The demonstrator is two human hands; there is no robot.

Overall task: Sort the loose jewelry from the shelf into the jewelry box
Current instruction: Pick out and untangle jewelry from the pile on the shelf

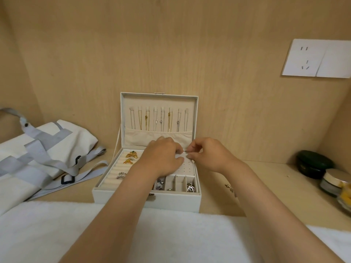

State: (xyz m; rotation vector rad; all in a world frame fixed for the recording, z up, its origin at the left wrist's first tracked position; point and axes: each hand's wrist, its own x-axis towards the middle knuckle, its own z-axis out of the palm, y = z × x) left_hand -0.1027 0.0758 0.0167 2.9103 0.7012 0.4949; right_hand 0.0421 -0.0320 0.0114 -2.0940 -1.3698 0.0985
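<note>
An open jewelry box (121, 196) stands in the middle of a wooden shelf (262, 190), its lid (159, 101) upright against the back wall. A row of gold and silver necklaces (157, 119) hangs inside the lid above a cloth pocket.

Both hands reach into the box over a white panel with small holes (185, 168). The left hand (161, 156) lies on the back part of that panel with its fingers curled downward and its thumb flat on it; whether this grip holds the panel or only rests there I cannot tell. The right hand (209, 154) has its thumb and forefinger pressed together at the panel's back edge, pinching a tiny piece (187, 152) that is too small to make out.

At the left of the box, two gold brooches (131, 157) and some silver rings (121, 175) sit in the padded rolls. Along the front, small compartments hold silver pieces (190, 186).

A few loose jewelry pieces (230, 188) lie on the shelf just right of the box.

A white and grey tote bag (47, 149) lies at the left. At the far right sit a dark green round case (313, 164) and a lidded jar (336, 181). A wall socket (315, 59) is fixed at the upper right. A white cloth (57, 234) covers the foreground under the forearms.
</note>
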